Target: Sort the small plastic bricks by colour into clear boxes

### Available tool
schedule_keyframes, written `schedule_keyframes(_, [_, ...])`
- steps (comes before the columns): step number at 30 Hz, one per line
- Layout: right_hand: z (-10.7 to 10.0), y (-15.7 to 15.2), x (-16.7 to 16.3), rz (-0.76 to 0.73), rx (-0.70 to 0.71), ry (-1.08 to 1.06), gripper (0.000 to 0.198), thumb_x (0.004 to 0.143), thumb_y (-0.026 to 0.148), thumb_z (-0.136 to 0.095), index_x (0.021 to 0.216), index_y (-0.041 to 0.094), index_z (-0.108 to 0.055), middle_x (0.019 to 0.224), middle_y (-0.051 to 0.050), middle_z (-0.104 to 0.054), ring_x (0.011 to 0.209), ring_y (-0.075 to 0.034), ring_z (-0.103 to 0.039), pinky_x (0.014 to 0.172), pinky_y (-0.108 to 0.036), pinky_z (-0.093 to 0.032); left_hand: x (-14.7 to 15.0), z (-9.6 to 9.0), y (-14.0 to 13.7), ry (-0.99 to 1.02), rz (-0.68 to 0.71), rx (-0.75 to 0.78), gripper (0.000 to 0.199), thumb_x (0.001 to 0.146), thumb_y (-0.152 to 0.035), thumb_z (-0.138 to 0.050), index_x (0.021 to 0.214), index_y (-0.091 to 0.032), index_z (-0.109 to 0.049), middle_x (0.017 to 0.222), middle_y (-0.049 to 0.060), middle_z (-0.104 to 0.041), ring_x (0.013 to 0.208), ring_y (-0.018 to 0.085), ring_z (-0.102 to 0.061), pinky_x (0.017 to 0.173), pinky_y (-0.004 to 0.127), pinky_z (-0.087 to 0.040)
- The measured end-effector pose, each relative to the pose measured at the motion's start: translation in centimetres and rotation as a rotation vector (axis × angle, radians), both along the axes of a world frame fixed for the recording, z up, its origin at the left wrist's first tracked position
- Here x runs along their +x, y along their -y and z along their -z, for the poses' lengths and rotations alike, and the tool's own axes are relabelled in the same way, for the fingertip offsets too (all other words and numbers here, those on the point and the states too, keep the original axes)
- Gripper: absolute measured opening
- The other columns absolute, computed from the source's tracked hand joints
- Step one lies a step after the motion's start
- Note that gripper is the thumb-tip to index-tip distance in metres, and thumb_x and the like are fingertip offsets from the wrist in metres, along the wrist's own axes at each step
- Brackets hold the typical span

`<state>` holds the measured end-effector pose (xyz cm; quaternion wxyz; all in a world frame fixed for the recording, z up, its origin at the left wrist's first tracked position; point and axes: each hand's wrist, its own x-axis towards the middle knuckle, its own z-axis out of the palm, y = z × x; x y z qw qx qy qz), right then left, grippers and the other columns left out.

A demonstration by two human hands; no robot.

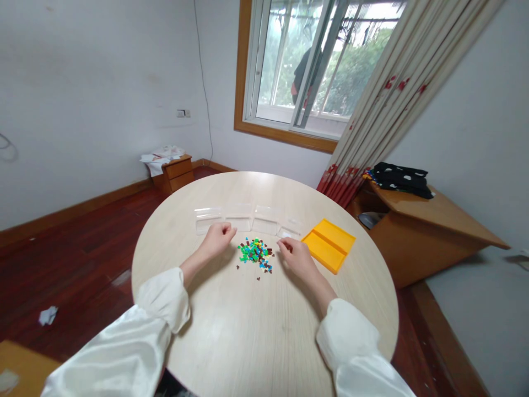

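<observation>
A heap of small green, blue, brown and yellow pieces (254, 251) lies on the round table between my hands. To the left of the heap, my left hand (218, 237) is closed, its fingertips pressed together in front of the clear boxes. What it holds, if anything, is too small to see. On the heap's right side, my right hand (295, 256) is closed in a pinch just above the table; nothing can be made out between its fingers. Several clear plastic boxes (265, 226) with raised lids stand in a row behind the heap. A few brown pieces (258, 278) lie apart in front.
An opened yellow case (330, 245) lies right of my right hand on the pale round table (248, 331). Beyond it stands a wooden cabinet (438, 226) with dark cloth on top. A small drawer unit (179, 171) holds papers at the back left.
</observation>
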<state>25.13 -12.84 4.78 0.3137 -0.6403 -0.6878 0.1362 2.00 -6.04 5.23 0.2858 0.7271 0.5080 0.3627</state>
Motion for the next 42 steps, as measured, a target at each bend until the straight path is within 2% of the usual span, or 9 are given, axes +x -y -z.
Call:
schedule_keyframes(4, [3.4,-2.9,-0.2,0.073,0.236,-0.135,0.027,0.081,0.024,-0.041,0.088,0.014,-0.065,0.084,-0.010,-0.067,0.075,-0.019,-0.058,0.072,-0.031,-0.045,1.3,2.2,-2.2,0.252,-0.124,-0.011,0.032,0.073,-0.028,-0.045,0.048,-0.020,-0.026,0.047,-0.007,-0.027,0.048,0.008,-0.028,0.051,0.022,-0.025])
schedule_keyframes(7, [4.9,-3.4,0.2,0.067,0.292,-0.153,0.026,0.080,0.023,-0.041,0.088,0.015,-0.065,0.083,-0.010,-0.067,0.073,-0.018,-0.058,0.071,-0.032,-0.046,1.5,3.8,-2.0,0.287,-0.135,0.010,0.031,0.071,-0.030,-0.048,0.049,-0.019,-0.030,0.047,-0.007,-0.029,0.049,0.008,-0.030,0.052,0.022,-0.025])
schedule_keyframes(9, [5.3,-3.2,0.6,0.034,0.298,-0.143,0.025,0.079,0.020,-0.042,0.087,0.015,-0.065,0.081,-0.009,-0.066,0.071,-0.018,-0.058,0.070,-0.032,-0.047,1.6,4.4,-1.6,0.301,-0.093,0.014,0.028,0.071,-0.032,-0.049,0.051,-0.019,-0.035,0.049,-0.007,-0.033,0.050,0.009,-0.033,0.052,0.022,-0.027])
schedule_keyframes(15, [5.3,-2.8,1.0,-0.110,0.222,-0.100,0.022,0.074,0.015,-0.047,0.086,0.016,-0.065,0.078,-0.006,-0.063,0.067,-0.015,-0.055,0.063,-0.028,-0.046,1.9,4.8,-1.2,0.325,-0.017,-0.011,0.019,0.073,-0.033,-0.050,0.062,-0.018,-0.044,0.049,-0.008,-0.037,0.048,0.009,-0.035,0.051,0.022,-0.028])
schedule_keyframes(22, [5.3,-2.7,0.8,-0.164,0.128,-0.088,0.015,0.076,0.017,-0.052,0.080,0.017,-0.066,0.078,-0.005,-0.063,0.074,-0.016,-0.056,0.068,-0.029,-0.046,1.7,4.6,-1.3,0.290,-0.016,-0.028,0.010,0.072,-0.026,-0.047,0.070,-0.017,-0.051,0.050,-0.007,-0.039,0.049,0.010,-0.038,0.052,0.022,-0.029])
schedule_keyframes(32, [5.3,-2.9,0.8,-0.143,0.128,-0.077,0.015,0.077,0.017,-0.052,0.067,0.017,-0.063,0.067,-0.002,-0.060,0.066,-0.014,-0.054,0.063,-0.027,-0.043,1.7,4.5,-1.1,0.237,0.000,-0.027,0.011,0.072,-0.022,-0.047,0.077,-0.016,-0.055,0.051,-0.007,-0.041,0.052,0.011,-0.041,0.055,0.023,-0.031])
schedule_keyframes(37, [5.2,-2.9,0.7,-0.127,0.111,-0.095,0.015,0.079,0.020,-0.052,0.069,0.017,-0.064,0.069,-0.003,-0.061,0.068,-0.015,-0.055,0.064,-0.027,-0.044,1.6,4.6,-1.1,0.222,-0.002,-0.024,0.011,0.073,-0.021,-0.047,0.078,-0.017,-0.056,0.051,-0.007,-0.043,0.051,0.011,-0.042,0.055,0.022,-0.032])
schedule_keyframes(42, [5.1,-2.8,0.6,-0.173,0.085,-0.124,0.008,0.076,0.021,-0.059,0.075,0.018,-0.066,0.076,-0.004,-0.064,0.075,-0.016,-0.057,0.070,-0.029,-0.045,1.7,4.7,-1.2,0.190,0.014,-0.006,0.011,0.074,-0.022,-0.047,0.078,-0.016,-0.056,0.052,-0.007,-0.043,0.053,0.012,-0.043,0.055,0.023,-0.033])
